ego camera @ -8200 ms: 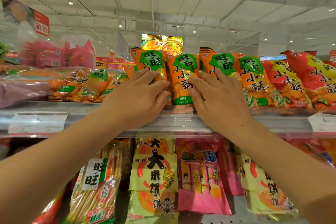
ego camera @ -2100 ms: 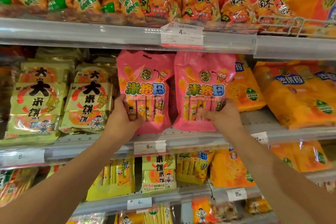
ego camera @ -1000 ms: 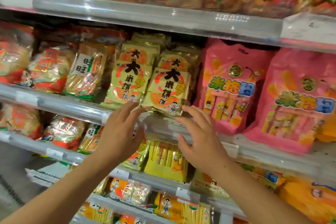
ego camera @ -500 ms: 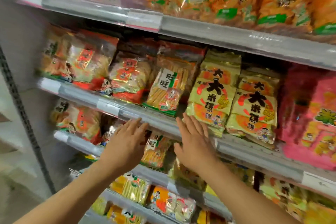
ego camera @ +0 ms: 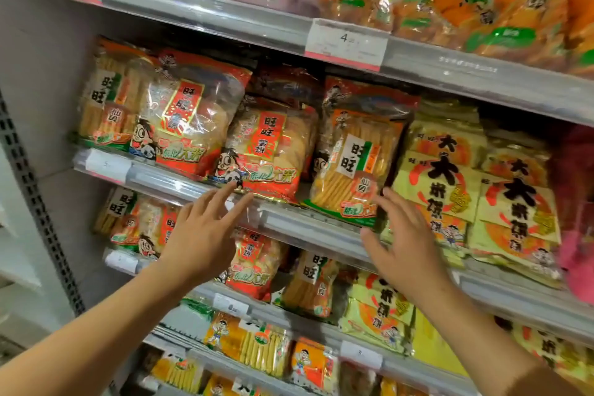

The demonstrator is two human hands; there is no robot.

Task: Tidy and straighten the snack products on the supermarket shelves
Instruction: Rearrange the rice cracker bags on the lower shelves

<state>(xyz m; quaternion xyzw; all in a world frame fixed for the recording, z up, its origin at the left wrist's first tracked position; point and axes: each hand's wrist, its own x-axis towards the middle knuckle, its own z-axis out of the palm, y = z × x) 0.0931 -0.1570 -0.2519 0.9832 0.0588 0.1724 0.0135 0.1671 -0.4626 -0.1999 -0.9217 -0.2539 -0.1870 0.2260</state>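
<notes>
Nearest the camera, two bare forearms enter from 7 and 5 o'clock and converge on the middle shelf.

The left hand (ego camera: 205, 235) is raised with fingers straight and spread apart, holding nothing. Its fingertips lie at or just short of the shelf rail (ego camera: 302, 225), below the red rice-cracker bag (ego camera: 266, 151); contact cannot be confirmed.

The right hand (ego camera: 401, 235) is likewise spread, fingers apart and extended, gripping nothing. Its fingertips are near the lower right corner of the orange senbei bag (ego camera: 353, 164).

Beyond the hands, the senbei bag stands between the red bag at its 9 o'clock and the yellow rice-cake packs (ego camera: 443, 177) at its 3 o'clock. Its bottom edge overhangs the rail, and it appears slightly tilted. Further left, at 10 o'clock of the frame, a second red bag (ego camera: 189, 119) leans over a striped pack (ego camera: 103, 103).

Step in hand, as judged: approach to the cracker section of the middle shelf; no product is yet gripped.

Next move, as judged: place one palm on each side of the senbei bag, push it back behind the rail and square its face forward. Apply light pressure only; the contents are brittle and the film is slippery.
</notes>
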